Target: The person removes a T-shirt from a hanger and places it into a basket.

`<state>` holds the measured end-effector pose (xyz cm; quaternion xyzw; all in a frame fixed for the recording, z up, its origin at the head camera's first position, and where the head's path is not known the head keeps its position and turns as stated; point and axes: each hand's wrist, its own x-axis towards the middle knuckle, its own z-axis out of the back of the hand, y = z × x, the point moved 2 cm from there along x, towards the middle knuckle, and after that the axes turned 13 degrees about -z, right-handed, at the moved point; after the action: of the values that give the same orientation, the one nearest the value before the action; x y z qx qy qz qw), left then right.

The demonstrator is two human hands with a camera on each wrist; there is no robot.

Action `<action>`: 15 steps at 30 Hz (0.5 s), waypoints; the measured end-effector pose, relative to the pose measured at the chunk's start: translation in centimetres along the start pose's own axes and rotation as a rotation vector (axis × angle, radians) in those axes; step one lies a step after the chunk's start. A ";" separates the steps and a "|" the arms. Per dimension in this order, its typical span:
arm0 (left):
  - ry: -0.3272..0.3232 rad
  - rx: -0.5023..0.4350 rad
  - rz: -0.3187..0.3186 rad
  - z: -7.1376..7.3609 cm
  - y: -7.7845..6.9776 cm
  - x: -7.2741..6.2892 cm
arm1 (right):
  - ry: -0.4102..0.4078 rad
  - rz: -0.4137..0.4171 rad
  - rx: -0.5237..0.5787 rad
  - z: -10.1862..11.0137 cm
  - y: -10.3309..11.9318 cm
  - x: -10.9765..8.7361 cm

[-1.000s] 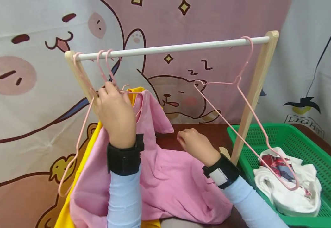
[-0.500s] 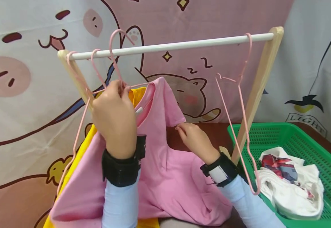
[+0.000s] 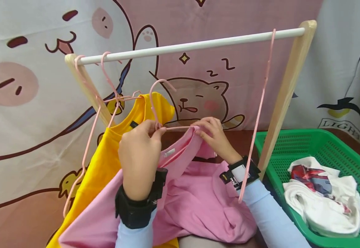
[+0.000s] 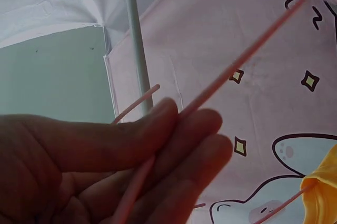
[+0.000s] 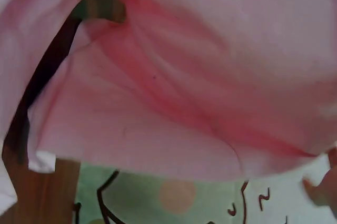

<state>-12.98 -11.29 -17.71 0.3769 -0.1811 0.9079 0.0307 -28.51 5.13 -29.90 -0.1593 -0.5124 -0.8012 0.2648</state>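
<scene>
Near the middle of the head view, my left hand [image 3: 140,155] pinches a pink clothes hanger [image 3: 152,105] just below its hook, which is off the rail. A pink T-shirt [image 3: 195,196] hangs from this hanger, its lower part spread below in folds. At the shirt's shoulder, my right hand [image 3: 215,137] pinches the fabric by the hanger's arm. The left wrist view has thumb and fingers around the pink hanger wire [image 4: 242,63]. Pink cloth [image 5: 158,103] fills most of the right wrist view, with a blurred fingertip at lower right.
A white rail [image 3: 198,44] on wooden posts stands across the scene. On its left hang pink hangers, one bearing a yellow shirt [image 3: 105,155]. A bare pink hanger [image 3: 262,100] hangs at right. A green basket [image 3: 310,136] holds white printed clothing [image 3: 325,203].
My left hand has lifted the hanger with the pink T-shirt off the rail and brought it down and right. My right hand has moved up from the sleeve to the shoulder.
</scene>
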 end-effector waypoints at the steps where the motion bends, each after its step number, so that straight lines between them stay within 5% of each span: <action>1: 0.006 0.004 -0.003 0.1 0.1 -0.1 | -0.010 0.003 0.050 0.2 -0.2 -0.1; 7: 0.055 -0.026 -0.047 1.0 0.5 -0.3 | -0.085 -0.094 0.390 1.0 -1.1 0.1; 15: 0.143 -0.073 -0.003 1.5 0.5 -0.6 | -0.266 -0.452 0.788 1.2 -3.0 0.9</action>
<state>-11.60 -12.20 -17.28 0.3101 -0.2110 0.9251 0.0586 -31.03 6.97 -31.12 -0.0324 -0.8288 -0.5558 0.0559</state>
